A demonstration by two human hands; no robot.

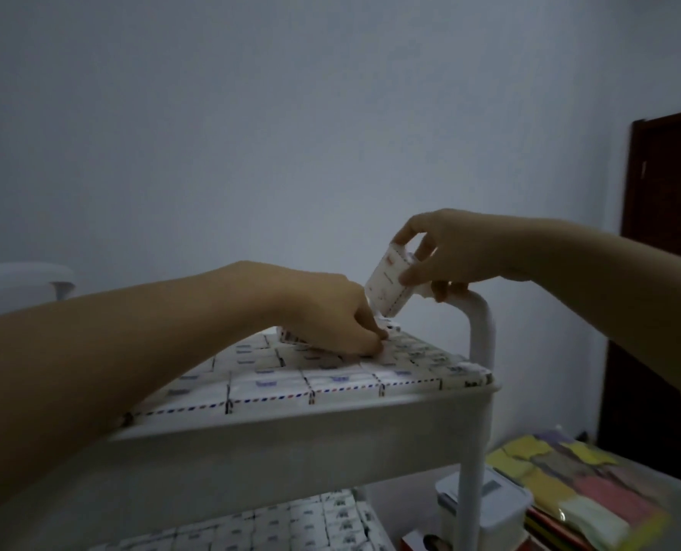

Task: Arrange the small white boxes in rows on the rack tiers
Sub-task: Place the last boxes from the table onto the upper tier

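The white rack's top tier [291, 415] is packed with rows of small white boxes [330, 381] with red-and-blue dashed edges. My left hand [330, 312] reaches across them, its fingertips pressed down on boxes near the far side; whether it grips one I cannot tell. Above the far right corner, my right hand [450, 248] holds one small white box [388, 282] tilted, its lower end pointing toward the tier. A lower tier [275, 522] also holds rows of the same boxes.
The rack's white handle post [480, 324] curves up at the right corner, under my right hand. A white lidded container [490, 507] and colourful folded items [569, 483] lie to the lower right. A dark door [669, 272] stands at right; a plain wall is behind.
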